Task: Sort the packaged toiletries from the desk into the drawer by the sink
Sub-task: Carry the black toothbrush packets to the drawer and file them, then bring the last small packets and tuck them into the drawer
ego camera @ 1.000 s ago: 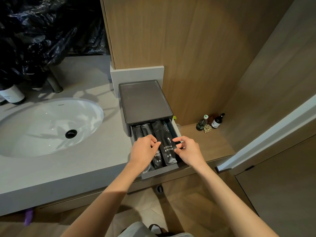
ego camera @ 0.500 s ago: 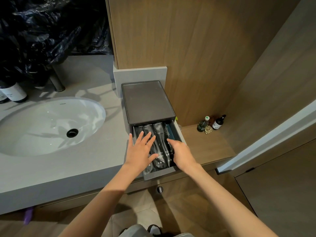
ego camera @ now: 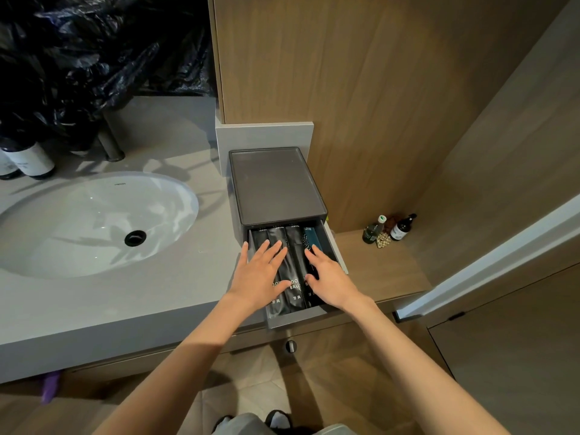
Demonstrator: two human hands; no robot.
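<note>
A dark grey drawer box [ego camera: 276,186] stands on the counter to the right of the sink, its drawer [ego camera: 298,318] pulled out toward me. Several black toothbrush packets [ego camera: 295,255] lie side by side in it, with a teal packet [ego camera: 312,238] at the right. My left hand [ego camera: 262,277] lies flat with fingers spread on the left packets. My right hand [ego camera: 329,277] rests flat on the right packets, fingers pointing into the drawer. Neither hand grips anything.
A white oval sink [ego camera: 94,221] is set in the grey counter [ego camera: 157,293] to the left, with dark bottles [ego camera: 31,158] and a black plastic bag [ego camera: 94,51] behind. Small bottles [ego camera: 389,229] stand on the wooden shelf to the right. A door edge [ego camera: 486,262] juts in at right.
Both hands went from pinching the packets with curled fingers to lying flat on them, fingers extended further into the drawer.
</note>
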